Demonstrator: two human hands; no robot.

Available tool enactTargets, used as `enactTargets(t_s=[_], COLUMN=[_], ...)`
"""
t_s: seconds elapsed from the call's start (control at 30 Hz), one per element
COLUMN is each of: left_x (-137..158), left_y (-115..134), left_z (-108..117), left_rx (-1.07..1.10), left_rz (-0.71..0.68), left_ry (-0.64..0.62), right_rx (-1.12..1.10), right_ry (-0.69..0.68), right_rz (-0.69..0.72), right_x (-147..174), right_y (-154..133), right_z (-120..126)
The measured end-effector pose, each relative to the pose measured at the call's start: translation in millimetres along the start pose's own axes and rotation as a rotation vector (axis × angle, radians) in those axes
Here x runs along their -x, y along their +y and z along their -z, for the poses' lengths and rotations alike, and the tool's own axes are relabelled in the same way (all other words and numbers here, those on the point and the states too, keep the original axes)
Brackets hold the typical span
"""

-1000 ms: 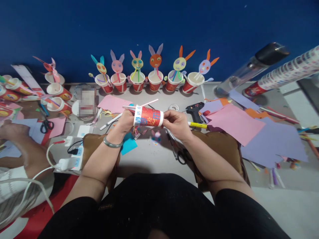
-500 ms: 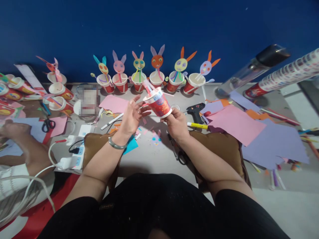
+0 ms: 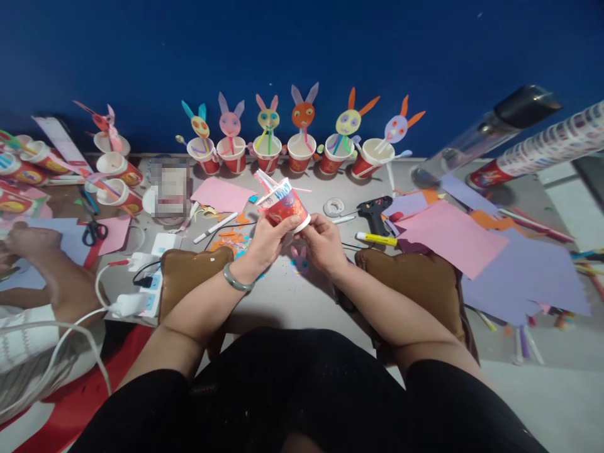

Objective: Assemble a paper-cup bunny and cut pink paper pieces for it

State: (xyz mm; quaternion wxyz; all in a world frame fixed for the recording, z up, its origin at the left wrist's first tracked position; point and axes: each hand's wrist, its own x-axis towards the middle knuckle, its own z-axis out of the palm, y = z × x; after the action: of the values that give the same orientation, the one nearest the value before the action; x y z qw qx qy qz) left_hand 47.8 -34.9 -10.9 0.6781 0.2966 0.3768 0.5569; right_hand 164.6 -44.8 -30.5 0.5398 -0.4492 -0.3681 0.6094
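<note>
A red paper cup (image 3: 289, 205) is held tilted above the table, its mouth toward the upper left. Pale straws (image 3: 265, 180) stick out of the mouth, and a thin one shows at its right side. My left hand (image 3: 270, 242) is closed around the near side of the cup, thumb along its wall. Fingers of my right hand (image 3: 325, 244) grip it near the base. Below the hands lies a small paper rabbit face (image 3: 299, 261) with pink ears. Whatever sits deeper in the cup is hidden.
Several cups with paper rabbits (image 3: 302, 151) line the wall. A glue gun (image 3: 375, 214), a yellow marker (image 3: 376, 239) and a tape roll (image 3: 334, 206) lie to the right, beside coloured paper (image 3: 453, 236). A power strip (image 3: 158, 270) and another person's arm (image 3: 56, 264) are at left.
My left hand, with fingers spread beside the cup before, has closed on it. The cup has shifted slightly left and down. My right hand still grips its base.
</note>
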Motion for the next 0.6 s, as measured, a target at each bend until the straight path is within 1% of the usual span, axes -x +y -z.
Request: enactTargets(t_s=[0.13, 0.27, 0.4, 0.5, 0.57, 0.6], left_x=[-4.0, -8.9, -12.1, -11.0, -8.6, -7.3], left_y=[1.5, 8.9, 16.3, 18.4, 18.6, 18.5], left_z=[0.0, 4.6, 6.3, 6.3, 6.9, 7.5], left_rx=[0.117, 0.14, 0.152, 0.141, 0.109, 0.077], left_rz=[0.026, 0.097, 0.137, 0.18, 0.189, 0.176], left_ry=[0.041, 0.09, 0.128, 0.109, 0.063, 0.029], right_rx=[0.006, 0.029, 0.125, 0.186, 0.21, 0.22], right_ry=[0.012, 0.038, -0.003, 0.003, 0.043, 0.076], right_rz=[0.032, 0.051, 0.123, 0.181, 0.232, 0.28], right_x=[-0.8, -1.8, 0.3, -0.1, -3.8, -6.7], right_y=[4.2, 5.0, -1.2, -6.3, -8.8, -10.1], right_z=[1.6, 2.8, 3.4, 5.1, 8.6, 11.3])
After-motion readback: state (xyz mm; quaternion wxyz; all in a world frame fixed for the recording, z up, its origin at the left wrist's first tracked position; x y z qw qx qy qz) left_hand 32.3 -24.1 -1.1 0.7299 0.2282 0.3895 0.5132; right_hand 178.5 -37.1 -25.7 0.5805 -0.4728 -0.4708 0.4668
